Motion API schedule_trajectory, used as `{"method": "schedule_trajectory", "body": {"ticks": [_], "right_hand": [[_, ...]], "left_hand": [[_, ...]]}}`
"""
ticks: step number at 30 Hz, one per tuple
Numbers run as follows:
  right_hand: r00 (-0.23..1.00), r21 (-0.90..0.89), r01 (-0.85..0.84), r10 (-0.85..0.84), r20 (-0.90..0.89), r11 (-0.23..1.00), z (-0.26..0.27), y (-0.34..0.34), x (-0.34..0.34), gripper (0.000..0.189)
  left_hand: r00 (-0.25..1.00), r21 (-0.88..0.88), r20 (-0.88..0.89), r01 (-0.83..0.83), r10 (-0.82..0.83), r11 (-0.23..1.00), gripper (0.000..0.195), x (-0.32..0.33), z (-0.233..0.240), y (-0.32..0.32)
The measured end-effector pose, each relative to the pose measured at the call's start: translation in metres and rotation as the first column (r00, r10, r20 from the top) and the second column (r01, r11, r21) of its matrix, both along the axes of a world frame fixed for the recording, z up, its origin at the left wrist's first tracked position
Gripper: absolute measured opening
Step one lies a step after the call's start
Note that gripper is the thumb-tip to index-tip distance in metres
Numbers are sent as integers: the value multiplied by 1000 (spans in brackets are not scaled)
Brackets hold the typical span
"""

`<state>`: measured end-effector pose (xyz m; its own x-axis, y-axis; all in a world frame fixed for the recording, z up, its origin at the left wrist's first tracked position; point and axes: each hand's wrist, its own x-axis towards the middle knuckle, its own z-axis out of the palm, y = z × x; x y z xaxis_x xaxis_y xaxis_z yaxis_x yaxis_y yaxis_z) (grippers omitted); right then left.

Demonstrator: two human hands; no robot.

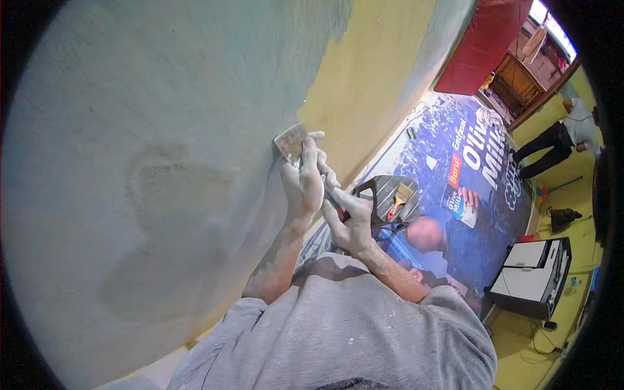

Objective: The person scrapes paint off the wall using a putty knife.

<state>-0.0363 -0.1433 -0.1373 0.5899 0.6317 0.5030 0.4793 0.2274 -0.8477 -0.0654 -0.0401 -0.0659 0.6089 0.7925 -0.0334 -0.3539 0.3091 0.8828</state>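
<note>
My left hand, whitened with dust, has its fingers over a flat rectangular plate with a smeared grey-brown face. The plate is at the wall, near the edge where grey-green coating meets yellow paint; whether it presses on the wall is unclear. Close beside it, my right hand, also dusty, curls around a dark handle with a bit of red. Fingers hide whether handle and plate are one tool. Just right of my right hand, a paintbrush lies on a black plastic stool.
A printed blue banner covers the floor. A person stands at the far right by the yellow wall. A black-and-white cabinet stands lower right, and a red padded panel is near the doorway. A dark bag is above the cabinet.
</note>
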Motion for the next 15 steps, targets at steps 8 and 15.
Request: {"method": "schedule_trajectory", "body": {"ticks": [8,15], "right_hand": [[999,17,33,-33,15,999,27,4,8,33],[995,-38,4,0,103,999,6,-1,10,25]], "left_hand": [[1000,44,7,-4,4,999,22,6,13,5],[1000,13,1,-15,15,1000,27,3,-17,10]]}}
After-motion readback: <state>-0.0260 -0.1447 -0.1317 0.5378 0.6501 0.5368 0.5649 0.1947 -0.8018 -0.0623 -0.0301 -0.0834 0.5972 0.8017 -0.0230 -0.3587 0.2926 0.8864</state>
